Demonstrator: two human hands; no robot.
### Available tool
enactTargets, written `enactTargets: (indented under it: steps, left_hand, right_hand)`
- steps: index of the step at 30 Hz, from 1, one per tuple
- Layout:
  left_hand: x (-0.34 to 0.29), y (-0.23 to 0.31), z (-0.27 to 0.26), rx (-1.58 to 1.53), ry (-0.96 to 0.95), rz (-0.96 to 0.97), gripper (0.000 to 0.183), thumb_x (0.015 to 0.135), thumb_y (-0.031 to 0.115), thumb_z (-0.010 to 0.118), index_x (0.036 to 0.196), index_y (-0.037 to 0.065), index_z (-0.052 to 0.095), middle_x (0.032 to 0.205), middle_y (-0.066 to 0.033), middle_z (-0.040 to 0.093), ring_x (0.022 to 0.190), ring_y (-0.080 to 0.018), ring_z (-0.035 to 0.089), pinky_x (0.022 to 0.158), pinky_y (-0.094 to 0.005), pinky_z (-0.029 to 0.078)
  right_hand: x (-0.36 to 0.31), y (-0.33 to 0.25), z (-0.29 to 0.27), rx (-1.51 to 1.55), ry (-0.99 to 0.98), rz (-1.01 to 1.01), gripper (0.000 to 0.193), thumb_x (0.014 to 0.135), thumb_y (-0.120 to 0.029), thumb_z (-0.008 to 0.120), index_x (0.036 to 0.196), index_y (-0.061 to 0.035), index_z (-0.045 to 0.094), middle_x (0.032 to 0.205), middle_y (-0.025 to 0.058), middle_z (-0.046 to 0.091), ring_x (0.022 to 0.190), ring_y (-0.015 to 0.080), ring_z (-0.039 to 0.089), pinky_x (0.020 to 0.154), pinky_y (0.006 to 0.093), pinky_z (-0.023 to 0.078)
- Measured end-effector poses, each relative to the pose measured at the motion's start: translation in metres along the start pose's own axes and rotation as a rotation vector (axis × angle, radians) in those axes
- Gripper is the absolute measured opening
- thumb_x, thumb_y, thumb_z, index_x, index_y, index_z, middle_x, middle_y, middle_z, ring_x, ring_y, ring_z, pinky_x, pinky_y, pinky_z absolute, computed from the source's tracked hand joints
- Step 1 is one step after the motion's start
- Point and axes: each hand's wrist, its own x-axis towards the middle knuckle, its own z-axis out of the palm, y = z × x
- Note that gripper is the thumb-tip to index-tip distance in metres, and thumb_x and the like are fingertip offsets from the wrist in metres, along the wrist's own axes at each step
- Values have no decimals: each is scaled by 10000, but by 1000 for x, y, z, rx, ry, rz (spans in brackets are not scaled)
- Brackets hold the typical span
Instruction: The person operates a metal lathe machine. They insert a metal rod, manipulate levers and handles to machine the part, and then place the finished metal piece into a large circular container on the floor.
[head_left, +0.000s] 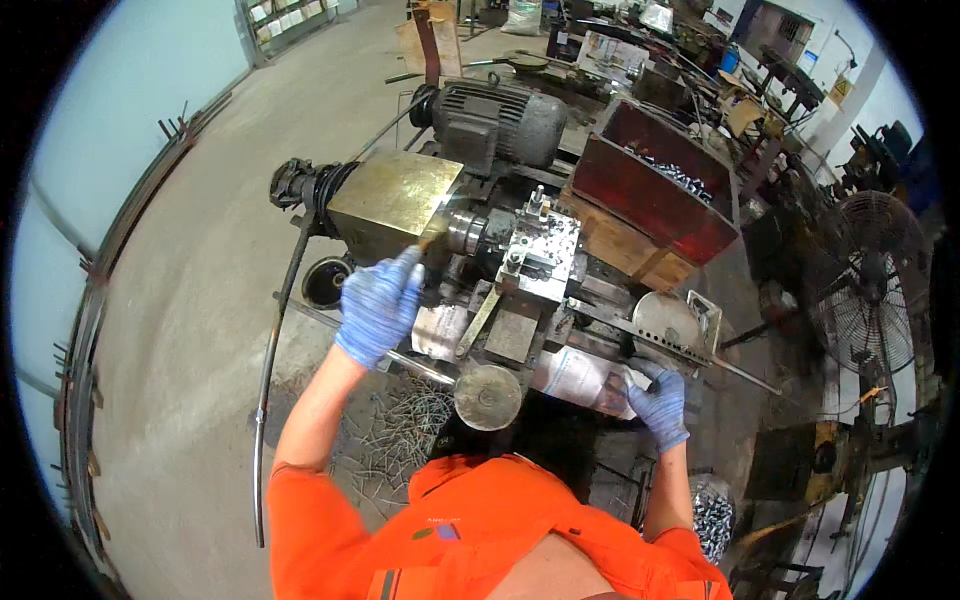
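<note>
My left hand (380,308), in a blue-grey knitted glove, reaches to the chuck end of a small lathe-like machine. Its fingers are closed around a small yellowish-brown thing (432,236), blurred and brush-like, beside the metal chuck (465,232). Right of the chuck stands a bright metal tool block (543,250) with bolts on top. My right hand (660,402), gloved alike, is at the right end of a stained whitish sheet (588,380). Its thumb and fingers are bent but apart, and I make out nothing held in them.
The brassy headstock cover (395,195) and a motor (500,122) stand behind. A dark red bin (655,180) holds small metal parts. Nearer are a round metal disc (488,397), a long perforated bar (640,332), metal shavings (405,435) on the floor and a fan (868,280) at right.
</note>
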Motion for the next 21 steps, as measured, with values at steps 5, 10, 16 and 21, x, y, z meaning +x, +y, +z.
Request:
enactTargets:
  steps: [5,10,16,21]
  left_hand:
    - [9,46,39,-102,-26,55,230,833,188,535,1011,46,566,634,-92,548,545,-262,558,504,-378,436]
    - [0,36,99,-108,-139,7,210,853,218,479,994,91,571,624,-117,566,568,-278,579,515,-398,447]
    - [-24,28,90,-78,-308,-42,233,809,189,553,1017,93,597,661,-125,578,588,-288,575,524,-402,438]
    - [-14,27,75,-223,-76,-4,240,834,190,528,1033,65,577,633,-116,558,538,-277,558,495,-396,433]
  right_hand:
    - [-16,9,-25,-10,10,72,228,681,-182,709,846,-28,673,864,146,655,830,293,620,783,336,466]
    - [-22,6,-29,68,13,151,190,680,-98,696,851,-19,668,865,137,656,825,253,625,764,318,474]
    - [-31,20,-25,88,32,186,186,675,-66,695,849,-10,662,854,136,652,804,232,627,750,305,478]
    - [-27,15,-24,63,28,167,183,671,-60,697,843,-9,661,862,127,649,800,230,623,742,298,479]
